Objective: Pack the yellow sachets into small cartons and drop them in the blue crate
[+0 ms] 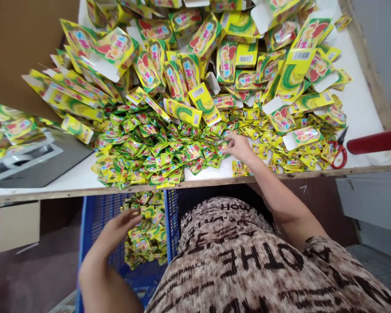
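My right hand [238, 148] reaches over the table's front part, its fingers pinched at the edge of a heap of small green and yellow candy packets [156, 143]. A packet seems to be between the fingertips, partly covered by them. Lower left, my left hand [125, 221] is over a blue plastic crate [96, 202]. Its fingers stretch toward the loose packets [150, 237] inside and show no packet between them. Behind the heap, many small printed cardboard boxes [203, 102] lie piled, several with open flaps.
Yellow packets [263, 134] are spread right of my right hand. Red-handled scissors [339, 150] lie near the right front edge, beside a red bar [374, 141]. A large brown carton [22, 48] and a grey panel [45, 161] stand at left. A wooden strip [208, 184] edges the table.
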The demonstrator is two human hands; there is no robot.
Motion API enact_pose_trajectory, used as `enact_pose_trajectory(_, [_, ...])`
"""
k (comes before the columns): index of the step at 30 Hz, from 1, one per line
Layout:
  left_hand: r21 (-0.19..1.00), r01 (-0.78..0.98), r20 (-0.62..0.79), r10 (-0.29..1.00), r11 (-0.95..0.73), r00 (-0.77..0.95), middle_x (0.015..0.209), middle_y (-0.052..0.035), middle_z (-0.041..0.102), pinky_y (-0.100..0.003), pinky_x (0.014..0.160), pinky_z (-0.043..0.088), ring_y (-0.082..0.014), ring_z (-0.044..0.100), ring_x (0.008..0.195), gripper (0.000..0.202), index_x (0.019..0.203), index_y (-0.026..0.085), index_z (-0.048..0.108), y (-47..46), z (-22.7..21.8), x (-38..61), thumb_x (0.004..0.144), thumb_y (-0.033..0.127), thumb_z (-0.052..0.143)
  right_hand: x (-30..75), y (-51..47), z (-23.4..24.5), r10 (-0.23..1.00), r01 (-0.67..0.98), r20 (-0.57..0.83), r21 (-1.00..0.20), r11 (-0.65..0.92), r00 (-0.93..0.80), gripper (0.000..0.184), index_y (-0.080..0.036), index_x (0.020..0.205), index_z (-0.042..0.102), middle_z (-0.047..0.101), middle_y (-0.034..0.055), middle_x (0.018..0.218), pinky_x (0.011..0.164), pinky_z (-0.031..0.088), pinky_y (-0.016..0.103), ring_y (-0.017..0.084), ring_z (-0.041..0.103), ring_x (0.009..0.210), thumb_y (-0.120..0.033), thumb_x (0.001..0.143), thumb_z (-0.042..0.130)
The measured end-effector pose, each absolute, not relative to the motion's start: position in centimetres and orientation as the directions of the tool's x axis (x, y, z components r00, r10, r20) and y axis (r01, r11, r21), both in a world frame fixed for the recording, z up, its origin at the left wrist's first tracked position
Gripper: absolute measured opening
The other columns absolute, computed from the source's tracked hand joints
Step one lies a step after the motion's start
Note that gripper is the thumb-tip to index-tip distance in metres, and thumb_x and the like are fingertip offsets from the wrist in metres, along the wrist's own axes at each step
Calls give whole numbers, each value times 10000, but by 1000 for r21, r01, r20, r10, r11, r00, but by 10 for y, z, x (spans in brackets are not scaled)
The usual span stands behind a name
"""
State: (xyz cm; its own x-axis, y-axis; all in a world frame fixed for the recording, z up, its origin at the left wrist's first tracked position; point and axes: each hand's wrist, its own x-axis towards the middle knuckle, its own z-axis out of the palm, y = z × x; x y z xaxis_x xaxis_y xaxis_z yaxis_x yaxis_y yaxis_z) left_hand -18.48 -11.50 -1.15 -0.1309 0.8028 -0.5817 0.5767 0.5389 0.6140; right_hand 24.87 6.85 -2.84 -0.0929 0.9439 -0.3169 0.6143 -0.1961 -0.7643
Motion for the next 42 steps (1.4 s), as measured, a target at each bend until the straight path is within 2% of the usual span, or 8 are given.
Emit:
enact_pose_trajectory(3, [751, 496, -552, 826, 435, 111, 1007, 34, 769, -470, 918, 557, -269, 701, 966, 443, 1005, 316, 725, -64, 19, -128, 654, 585, 761, 287, 62, -21, 890, 462, -378, -856, -231, -255, 317, -158, 775, 616, 536, -44, 633, 577, 408, 264, 125, 519, 586, -325, 628, 842])
enact_pose_trajectory(11, [875, 483, -64, 982, -31, 180, 842, -52, 742, -317, 768, 550, -183, 662, 764, 227, 907, 173, 746, 68, 34, -26, 758, 344, 724, 296, 29, -25, 840, 797, -233, -510, 323, -490, 163, -155, 850, 698, 608, 74, 909, 754, 400, 300, 229, 559, 925, -190, 720, 790])
enact_pose_trajectory(17, [630, 726, 292, 950, -276, 108, 1053, -85, 674, -363, 856, 527, -215, 622, 954, 315, 1089, 171, 662, 118, 15, 4, 775, 148, 645, 280, 14, -12, 857, 892, -313, -337, 302, -409, 287, -123, 1108, 606, 654, 119, 930, 791, 379, 339, 265, 577, 927, -192, 836, 666])
enact_pose_trajectory(22, [278, 874, 325, 896, -398, 304, 1323, -152, 517, -563, 1060, 357, -349, 420, 1273, 459, 1235, 227, 590, 137, 16, 17, 796, 94, 615, 280, -2, 1, 849, 876, -249, -263, 404, -467, 49, -157, 856, 651, 652, 124, 939, 831, 342, 393, 297, 551, 984, -128, 829, 621])
enact_pose_trajectory(27, [354, 817, 369, 871, -455, 324, 1260, -130, 534, -490, 1053, 382, -304, 454, 1212, 273, 980, 189, 626, 133, 13, 17, 792, 361, 722, 297, 1, -14, 968, 747, 53, -626, 224, -247, 135, -188, 982, 632, 676, 67, 933, 820, 406, 371, 239, 597, 913, -256, 865, 636])
enact_pose_trajectory(30, [471, 849, 420, 907, -241, 25, 1064, -117, 599, -438, 990, 428, -281, 524, 1089, 330, 800, 186, 569, 123, 3, 23, 801, 494, 689, 293, 10, -24, 996, 552, 72, -829, 86, -47, 221, -206, 1000, 633, 670, 26, 850, 704, 462, 315, 189, 608, 752, -355, 841, 671])
enact_pose_trajectory(36, [662, 709, 263, 810, 243, -524, 1197, -207, 594, -469, 941, 459, -358, 585, 1107, 674, 1204, 147, 483, 113, -14, 33, 715, 520, 759, 251, 9, -29, 983, 430, 60, -893, 131, -175, 211, -213, 937, 675, 670, 20, 817, 679, 501, 293, 178, 622, 751, -358, 788, 715])
enact_pose_trajectory(42, [880, 458, 148, 841, 128, -521, 1028, -108, 695, -435, 911, 503, -283, 671, 971, 884, 1406, 200, 362, 105, -17, 23, 676, 399, 818, 247, 7, -36, 996, 170, -82, -983, -73, -44, 312, -200, 925, 651, 645, 7, 795, 590, 537, 294, 152, 603, 642, -414, 731, 770])
